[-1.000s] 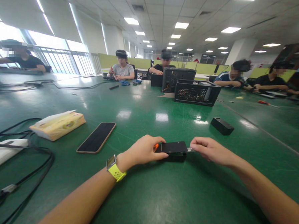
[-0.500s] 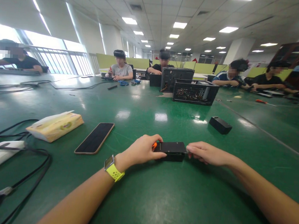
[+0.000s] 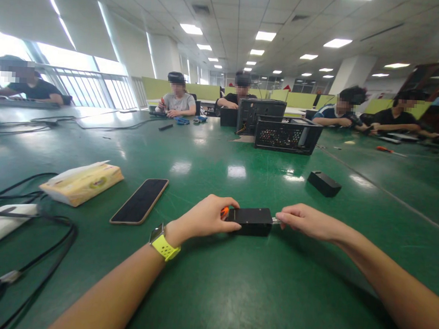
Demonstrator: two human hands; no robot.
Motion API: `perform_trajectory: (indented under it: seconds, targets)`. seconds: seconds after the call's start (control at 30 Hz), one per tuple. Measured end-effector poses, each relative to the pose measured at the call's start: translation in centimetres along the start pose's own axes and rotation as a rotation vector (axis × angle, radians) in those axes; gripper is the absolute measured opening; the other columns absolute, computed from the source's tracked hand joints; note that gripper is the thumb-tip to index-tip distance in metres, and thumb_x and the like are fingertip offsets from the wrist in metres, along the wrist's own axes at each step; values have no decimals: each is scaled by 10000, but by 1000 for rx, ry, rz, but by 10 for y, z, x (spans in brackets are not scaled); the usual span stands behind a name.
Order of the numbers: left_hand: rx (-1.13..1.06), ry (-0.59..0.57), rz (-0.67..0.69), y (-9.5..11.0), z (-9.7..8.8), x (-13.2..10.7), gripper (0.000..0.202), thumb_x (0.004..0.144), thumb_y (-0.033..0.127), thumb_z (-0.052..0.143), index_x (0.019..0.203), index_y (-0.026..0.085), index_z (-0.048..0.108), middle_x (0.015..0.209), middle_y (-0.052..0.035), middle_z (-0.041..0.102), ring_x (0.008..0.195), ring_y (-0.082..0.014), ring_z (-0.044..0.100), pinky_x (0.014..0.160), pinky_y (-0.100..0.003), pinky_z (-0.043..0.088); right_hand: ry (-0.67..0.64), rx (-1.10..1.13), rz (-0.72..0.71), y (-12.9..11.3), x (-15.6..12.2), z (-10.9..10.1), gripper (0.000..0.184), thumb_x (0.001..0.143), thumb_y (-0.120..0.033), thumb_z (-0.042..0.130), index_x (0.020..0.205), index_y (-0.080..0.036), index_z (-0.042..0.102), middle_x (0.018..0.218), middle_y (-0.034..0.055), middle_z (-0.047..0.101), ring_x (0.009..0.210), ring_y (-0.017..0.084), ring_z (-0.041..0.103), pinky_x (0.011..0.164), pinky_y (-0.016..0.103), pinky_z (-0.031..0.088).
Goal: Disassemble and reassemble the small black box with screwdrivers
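My left hand (image 3: 207,215), with a lime watch strap on the wrist, grips the left end of a small black rectangular box (image 3: 251,221) on the table. Between its thumb and fingers an orange piece (image 3: 225,213) shows; its kind is mostly hidden. A thin metal rod (image 3: 276,220) sticks out of the box's right end. My right hand (image 3: 301,220) pinches the outer end of that rod, fingers closed. Whether the orange piece and the rod belong together cannot be told. A second black block (image 3: 324,184) lies farther off to the right.
A phone (image 3: 140,201) and a tissue pack (image 3: 82,183) lie left, beside black cables (image 3: 58,259) and a white power strip (image 3: 8,224). Computer cases (image 3: 287,134) stand ahead. An orange-handled screwdriver (image 3: 385,150) lies far right. Several people sit around the green table (image 3: 213,292).
The box's top plate, tilted with a gap at its right end before, now sits flush on the lower part. My right hand has shifted slightly right, and more of the rod shows.
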State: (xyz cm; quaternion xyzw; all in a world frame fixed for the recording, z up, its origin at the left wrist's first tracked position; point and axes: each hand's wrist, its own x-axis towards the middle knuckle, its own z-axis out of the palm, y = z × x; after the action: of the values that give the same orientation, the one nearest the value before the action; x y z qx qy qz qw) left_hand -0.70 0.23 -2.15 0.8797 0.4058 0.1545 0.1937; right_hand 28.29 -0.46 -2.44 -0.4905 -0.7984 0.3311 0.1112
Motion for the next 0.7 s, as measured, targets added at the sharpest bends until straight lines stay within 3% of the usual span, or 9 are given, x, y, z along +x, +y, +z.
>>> perform_trajectory:
  seconds: [0.27, 0.5, 0.7]
  targets:
    - [-19, 17, 17, -2, 1, 0, 397, 783, 424, 655, 1075, 156, 656, 747, 0, 617, 634, -122, 526, 614, -233, 387, 129, -74, 31, 1, -12, -18, 471, 891, -572, 428, 753, -173, 639, 648, -11, 492, 627, 148, 446, 594, 265, 329]
    - [-25, 26, -9, 0, 4, 2, 422, 769, 420, 669, 1099, 163, 612, 684, 26, 575, 590, -117, 510, 585, -234, 373, 9, 63, 64, 21, 4, -1, 579, 903, -631, 327, 725, -167, 624, 589, -19, 451, 527, 124, 409, 520, 253, 332]
    - [-22, 42, -9, 0, 5, 1, 432, 752, 420, 690, 1087, 165, 592, 679, 34, 559, 593, -118, 519, 573, -228, 363, 118, -49, 18, 15, 6, 5, 519, 904, -586, 376, 691, -170, 602, 621, -10, 490, 615, 146, 458, 584, 264, 338]
